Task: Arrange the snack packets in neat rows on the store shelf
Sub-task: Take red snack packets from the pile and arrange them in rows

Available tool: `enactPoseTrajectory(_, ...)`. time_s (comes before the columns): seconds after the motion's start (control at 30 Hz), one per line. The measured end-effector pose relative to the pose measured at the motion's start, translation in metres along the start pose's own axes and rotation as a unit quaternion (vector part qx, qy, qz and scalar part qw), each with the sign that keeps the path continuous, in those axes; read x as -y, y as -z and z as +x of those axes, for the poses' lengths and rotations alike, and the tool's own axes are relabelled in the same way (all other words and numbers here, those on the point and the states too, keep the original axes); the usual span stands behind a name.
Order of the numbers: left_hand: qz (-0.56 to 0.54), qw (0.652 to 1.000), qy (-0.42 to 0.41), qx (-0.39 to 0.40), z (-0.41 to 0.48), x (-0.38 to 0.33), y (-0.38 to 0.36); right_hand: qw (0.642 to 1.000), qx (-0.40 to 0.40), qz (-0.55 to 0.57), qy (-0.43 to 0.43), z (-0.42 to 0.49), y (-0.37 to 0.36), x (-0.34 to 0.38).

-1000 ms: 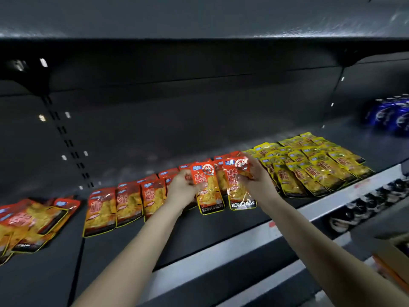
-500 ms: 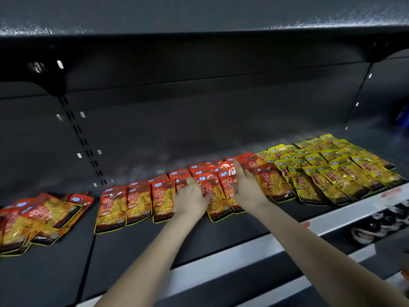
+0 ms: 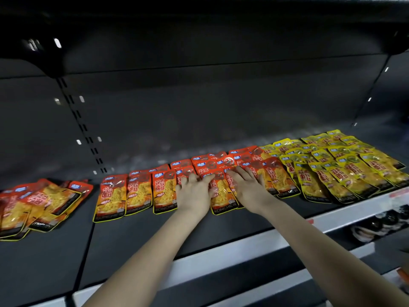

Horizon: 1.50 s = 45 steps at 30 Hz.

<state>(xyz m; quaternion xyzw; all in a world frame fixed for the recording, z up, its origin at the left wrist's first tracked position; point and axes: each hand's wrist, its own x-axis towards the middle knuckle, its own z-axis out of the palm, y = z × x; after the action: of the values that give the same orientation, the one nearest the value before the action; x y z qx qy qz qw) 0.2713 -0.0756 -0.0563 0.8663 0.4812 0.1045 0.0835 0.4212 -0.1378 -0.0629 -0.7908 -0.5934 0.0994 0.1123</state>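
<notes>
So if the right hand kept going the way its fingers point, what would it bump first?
Probably the red packet with the round white seal, just beyond the right hand. Depth is hard to judge.

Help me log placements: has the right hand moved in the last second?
Yes. The right hand has dropped flat onto the red packets and shifted left, away from the yellow packets.

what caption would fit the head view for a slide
Left hand and right hand rest on red snack packets on the shelf, beside rows of yellow packets.
</notes>
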Motion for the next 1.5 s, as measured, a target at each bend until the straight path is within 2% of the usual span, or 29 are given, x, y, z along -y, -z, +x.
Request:
enactPoseTrajectory(0.1,-0.01,1.0,-0.021,-0.013,-0.003,0.001,-0.002,1.0,0.0,0.005,-0.014,-0.003,-0.003,-0.004)
enactPoseTrajectory(0.17,-0.024,0.997,-0.07,-0.004,-0.006,0.0,-0.004,0.999,0.003,0.004,-0.039,-0.003,-0.003,-0.004)
enactPoseTrajectory(0.3,0.029,0.987,-0.155,0.025,-0.011,0.0,-0.008,0.999,0.027,0.002,-0.047,-0.007,0.001,-0.003)
enactPoseTrajectory(0.5,0.046,0.986,-0.151,0.043,-0.006,-0.003,-0.008,0.998,0.035,0.019,-0.041,-0.015,0.008,-0.002)
enactPoseTrajectory(0.6,0.033,0.988,-0.145,0.035,-0.008,-0.002,-0.005,0.998,-0.024,0.05,-0.042,-0.018,0.015,0.004)
enactPoseTrajectory(0.73,0.009,0.993,-0.119,-0.023,-0.011,0.011,0.006,0.988,-0.132,0.075,0.04,-0.015,0.019,0.03)
enactPoseTrajectory(0.9,0.039,0.994,-0.066,-0.081,-0.03,0.063,0.036,0.969,-0.151,0.14,0.135,-0.001,0.004,0.107)
enactPoseTrajectory(1.1,0.056,0.984,0.118,-0.123,-0.083,0.17,0.078,0.953,-0.083,0.193,0.22,0.012,-0.036,0.215)
enactPoseTrajectory(1.2,0.063,0.97,0.201,-0.118,-0.119,0.219,0.092,0.945,-0.014,0.25,0.208,0.015,-0.055,0.266)
enactPoseTrajectory(1.33,0.074,0.953,0.268,-0.12,-0.159,0.268,0.103,0.92,0.08,0.341,0.174,0.017,-0.078,0.323)
enactPoseTrajectory(1.4,0.07,0.947,0.291,-0.12,-0.174,0.284,0.106,0.922,0.079,0.335,0.175,0.016,-0.086,0.345)
enactPoseTrajectory(1.5,0.052,0.943,0.308,-0.119,-0.185,0.305,0.108,0.94,0.003,0.284,0.19,0.017,-0.095,0.365)
